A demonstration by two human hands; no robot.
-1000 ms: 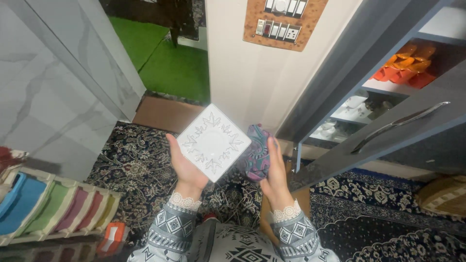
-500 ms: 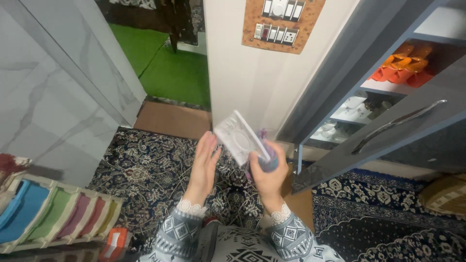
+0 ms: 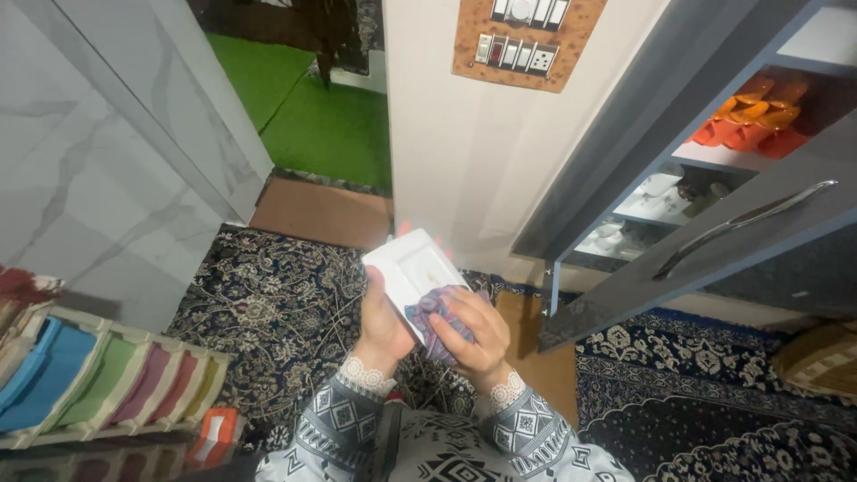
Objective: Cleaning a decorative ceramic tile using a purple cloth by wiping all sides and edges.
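Head view, left to right: a rack of coloured trays [image 3: 98, 379] lies at the far left on the patterned carpet [image 3: 268, 295]. The left hand [image 3: 382, 323] grips the white square plate [image 3: 412, 275] by its lower edge; a second ago the plate faced up flat, and now it is tilted on edge. The right hand [image 3: 473, 337] has come in against it, pressing a purple cloth [image 3: 437, 314] on its face, seemingly wiping. Further right, the grey cupboard [image 3: 714, 241] stands open.
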